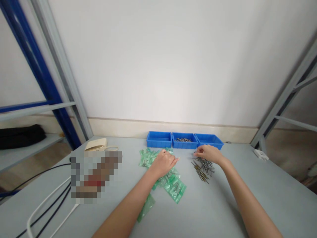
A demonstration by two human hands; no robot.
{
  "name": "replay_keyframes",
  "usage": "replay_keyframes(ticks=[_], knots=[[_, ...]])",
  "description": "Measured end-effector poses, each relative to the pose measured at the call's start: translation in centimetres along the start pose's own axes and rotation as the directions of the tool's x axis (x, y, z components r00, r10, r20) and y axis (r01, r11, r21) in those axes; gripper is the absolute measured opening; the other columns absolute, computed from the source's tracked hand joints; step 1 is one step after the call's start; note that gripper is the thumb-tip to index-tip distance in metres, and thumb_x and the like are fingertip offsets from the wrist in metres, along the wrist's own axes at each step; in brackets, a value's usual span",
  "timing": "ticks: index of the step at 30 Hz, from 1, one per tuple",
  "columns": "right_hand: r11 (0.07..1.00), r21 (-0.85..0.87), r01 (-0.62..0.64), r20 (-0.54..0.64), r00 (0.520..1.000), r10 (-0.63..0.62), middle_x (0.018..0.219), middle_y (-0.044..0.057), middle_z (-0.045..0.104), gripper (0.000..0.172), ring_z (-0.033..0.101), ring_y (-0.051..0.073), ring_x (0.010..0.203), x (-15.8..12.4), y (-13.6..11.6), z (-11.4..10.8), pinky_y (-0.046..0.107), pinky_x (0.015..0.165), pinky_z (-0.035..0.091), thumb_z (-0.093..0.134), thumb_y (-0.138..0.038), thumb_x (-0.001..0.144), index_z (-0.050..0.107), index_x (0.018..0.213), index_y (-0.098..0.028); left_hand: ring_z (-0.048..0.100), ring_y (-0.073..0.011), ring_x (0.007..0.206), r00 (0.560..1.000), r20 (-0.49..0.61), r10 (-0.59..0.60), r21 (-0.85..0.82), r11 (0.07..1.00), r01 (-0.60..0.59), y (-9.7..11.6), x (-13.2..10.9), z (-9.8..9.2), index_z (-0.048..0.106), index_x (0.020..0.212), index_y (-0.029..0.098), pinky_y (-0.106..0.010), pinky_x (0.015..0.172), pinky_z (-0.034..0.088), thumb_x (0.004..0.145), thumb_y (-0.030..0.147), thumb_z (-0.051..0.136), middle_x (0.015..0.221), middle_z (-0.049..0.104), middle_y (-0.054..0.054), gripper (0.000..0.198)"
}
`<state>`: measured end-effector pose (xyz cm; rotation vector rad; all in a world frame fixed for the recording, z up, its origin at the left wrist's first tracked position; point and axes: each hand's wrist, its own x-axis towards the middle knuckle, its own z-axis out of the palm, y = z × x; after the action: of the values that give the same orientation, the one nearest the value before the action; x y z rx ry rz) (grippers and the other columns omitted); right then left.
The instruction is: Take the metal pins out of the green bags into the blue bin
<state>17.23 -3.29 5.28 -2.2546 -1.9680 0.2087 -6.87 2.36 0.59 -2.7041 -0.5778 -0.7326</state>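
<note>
My left hand (163, 163) is over a heap of green-tinted plastic bags (175, 187) that hold small metal pieces. Its fingers are curled; whatever they grip, if anything, is hidden. At the right, my right hand (206, 153) has its fingertips pinched together just above a pile of grey screws (206, 165); what lies between them is too small to name. Longer brass-coloured drill bits or screws (201, 172) lie beside that pile, on its left. Behind the hands stand three blue trays in a row. The middle tray (185, 145) contains thin metal pieces.
The left blue tray (159, 144) and right blue tray (210, 142) stand against the wall side. A cream pouch (96, 144) lies at the back left, near a blurred-out area and cables (55, 205). A white object (261, 154) sits at the right edge.
</note>
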Motion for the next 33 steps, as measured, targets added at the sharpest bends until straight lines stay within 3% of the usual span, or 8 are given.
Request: replay_keyframes(ticks=[4,9,15,18,21,24,30,33], knots=[[0.997,-0.062,0.034,0.143,0.989,-0.025,0.081,0.003,0.068,0.018,0.060,0.019,0.075,-1.3,0.0,1.6,0.022,0.052,0.031,0.063,-0.038,0.072,0.069,0.079,-0.023,0.055,-0.0156,0.063,1.000,0.013,0.024,-0.002,1.000,-0.024,0.1,0.1,0.1,0.057,0.066,0.015,-0.031,0.069,0.032,0.095,0.031,0.029,0.062,0.061,-0.002,0.043],[0.993,-0.004,0.120,0.161,0.980,-0.118,0.083,0.002,0.068,0.012,0.059,0.018,0.074,-1.0,-0.9,2.2,0.022,0.053,0.031,0.062,-0.028,0.072,0.069,0.080,-0.022,0.055,-0.0155,0.063,1.000,0.016,0.023,0.006,1.000,-0.023,0.3,0.1,0.0,0.055,0.065,0.015,-0.032,0.070,0.032,0.095,0.029,0.028,0.061,0.060,-0.002,0.043],[0.990,0.049,0.135,0.004,0.991,-0.135,0.085,0.002,0.066,0.007,0.058,0.018,0.080,-0.8,-1.5,2.7,0.022,0.060,0.035,0.062,-0.023,0.072,0.067,0.077,-0.020,0.056,-0.0152,0.066,0.998,0.057,0.017,-0.001,1.000,-0.017,0.6,0.0,0.0,0.054,0.069,0.016,-0.031,0.070,0.034,0.094,0.029,0.032,0.065,0.061,-0.001,0.036],[0.961,0.174,0.216,-0.139,0.971,-0.193,0.088,0.002,0.066,0.009,0.058,0.016,0.081,-0.7,-2.1,3.1,0.022,0.065,0.037,0.059,-0.024,0.076,0.064,0.082,-0.020,0.058,-0.0152,0.075,1.000,0.024,-0.008,-0.047,0.999,0.009,0.8,0.1,-0.1,0.054,0.090,0.016,-0.030,0.072,0.036,0.093,0.030,0.036,0.078,0.063,-0.001,0.023],[0.863,0.376,0.337,-0.148,0.942,-0.303,0.081,0.000,0.065,0.011,0.057,0.014,0.071,-0.8,-3.3,3.4,0.022,0.064,0.039,0.054,-0.025,0.080,0.061,0.086,-0.019,0.057,-0.0162,0.085,1.000,-0.019,-0.021,-0.045,0.999,0.020,0.9,0.1,-0.4,0.048,0.109,0.017,-0.029,0.073,0.036,0.091,0.030,0.040,0.091,0.062,-0.003,0.023],[0.732,0.545,0.408,-0.125,0.903,-0.410,0.078,0.001,0.064,0.013,0.056,0.014,0.069,-1.2,-4.5,3.7,0.023,0.065,0.040,0.051,-0.026,0.081,0.061,0.081,-0.018,0.056,-0.0169,0.083,1.000,0.005,0.022,0.007,1.000,-0.022,1.0,0.0,-0.5,0.050,0.105,0.018,-0.030,0.071,0.036,0.091,0.026,0.042,0.086,0.060,-0.002,0.018],[0.523,0.801,0.292,-0.057,0.906,-0.418,0.072,0.002,0.060,0.021,0.054,0.014,0.067,-1.0,-4.9,4.5,0.024,0.061,0.043,0.055,-0.037,0.077,0.058,0.082,-0.016,0.054,-0.0152,0.079,0.998,-0.048,0.034,0.030,0.999,-0.033,0.7,-0.3,-0.5,0.054,0.084,0.017,-0.029,0.070,0.034,0.093,0.024,0.037,0.080,0.059,-0.001,0.019],[0.429,0.877,0.218,-0.018,0.906,-0.424,0.069,0.001,0.058,0.029,0.053,0.013,0.063,-0.8,-4.8,4.7,0.024,0.057,0.043,0.060,-0.040,0.072,0.051,0.088,-0.017,0.054,-0.0151,0.081,0.998,-0.063,0.027,0.024,0.999,-0.026,0.7,-0.4,-0.5,0.054,0.087,0.016,-0.029,0.070,0.034,0.093,0.025,0.037,0.082,0.060,-0.001,0.020]])
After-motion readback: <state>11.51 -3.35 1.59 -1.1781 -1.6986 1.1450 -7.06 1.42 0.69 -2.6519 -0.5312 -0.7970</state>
